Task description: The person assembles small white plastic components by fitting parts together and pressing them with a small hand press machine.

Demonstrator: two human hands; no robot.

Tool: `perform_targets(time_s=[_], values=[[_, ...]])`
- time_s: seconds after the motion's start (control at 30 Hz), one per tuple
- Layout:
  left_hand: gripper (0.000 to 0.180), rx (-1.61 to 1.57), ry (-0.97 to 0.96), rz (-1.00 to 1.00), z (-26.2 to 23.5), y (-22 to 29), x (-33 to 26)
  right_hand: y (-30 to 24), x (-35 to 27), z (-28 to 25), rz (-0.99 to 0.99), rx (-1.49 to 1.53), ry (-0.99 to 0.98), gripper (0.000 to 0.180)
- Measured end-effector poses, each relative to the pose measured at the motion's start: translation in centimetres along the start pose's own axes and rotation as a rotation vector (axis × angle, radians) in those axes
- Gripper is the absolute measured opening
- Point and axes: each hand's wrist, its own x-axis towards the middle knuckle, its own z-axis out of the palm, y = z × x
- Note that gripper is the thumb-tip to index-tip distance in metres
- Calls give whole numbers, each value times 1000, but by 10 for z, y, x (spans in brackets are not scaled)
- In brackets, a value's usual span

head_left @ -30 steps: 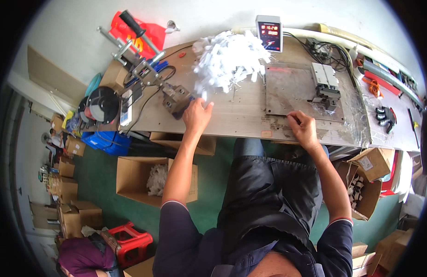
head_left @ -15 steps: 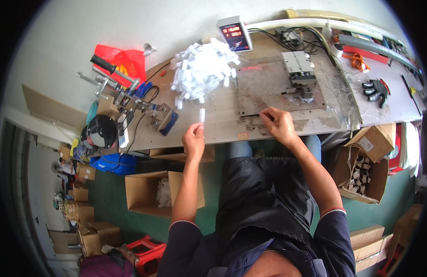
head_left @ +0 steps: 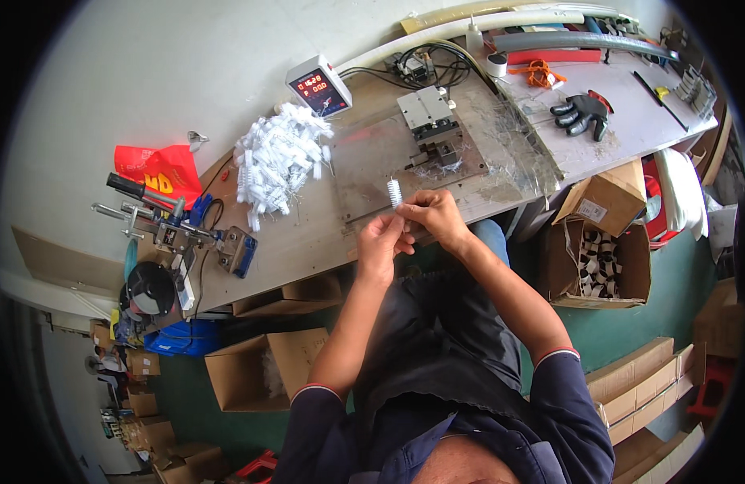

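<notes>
A seated worker holds a small white bristled piece [head_left: 394, 192] above the front edge of the desk [head_left: 308, 242], both hands brought together in front of the body. The left hand [head_left: 382, 242] and the right hand [head_left: 434, 216] meet at its lower end, fingers pinched on it, so that the white piece stands nearly upright between them; exactly where each fingertip sits cannot be made out.

Just beyond the hands lies a grey metal plate [head_left: 372, 165] carrying a small press-like fixture [head_left: 430, 123], with loose white shreds around its base. To the left, a heap of similar white pieces [head_left: 276, 161] rests on the desk, well apart from the hands. A meter box with red digits [head_left: 318, 85] stands behind the heap, wires trailing from it. Farther left sits a clamp tool with a blue block [head_left: 197, 234], and a red bag [head_left: 164, 168] lies near the wall. A black glove [head_left: 580, 111] lies at the far right of the desk, and open cardboard boxes [head_left: 606, 250] stand on the green floor on both sides.

By the look of it, the step in hand is checking or adjusting a single piece held between the fingers. Feeding it to the fixture would seem to call for a short reach forward, the piece kept upright and firmly pinched.
</notes>
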Motion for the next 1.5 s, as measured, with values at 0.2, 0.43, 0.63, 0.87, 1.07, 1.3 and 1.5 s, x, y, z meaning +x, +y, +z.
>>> perform_targets(time_s=[0.2, 0.43, 0.63, 0.87, 1.07, 1.3, 1.5], values=[[17, 168, -39, 9, 26, 2, 3, -16, -2, -18, 67, 22, 112, 14], [18, 441, 82, 302, 7, 33, 68, -16, 11, -47, -114, -671, 504, 23], [16, 486, 274, 436, -42, 36, 131, -21, 29, -41, -23, -882, 545, 19], [15, 344, 199, 357, -42, 39, 128, -16, 38, -39, -79, -996, 676, 21], [16, 482, 193, 443, -46, 34, 132, -15, 41, -33, 4, -958, 697, 19], [20, 543, 221, 482, -50, 29, 136, -13, 41, -27, -22, -966, 751, 20], [21, 527, 210, 484, -51, 26, 137, -11, 44, -21, -42, -954, 811, 20]])
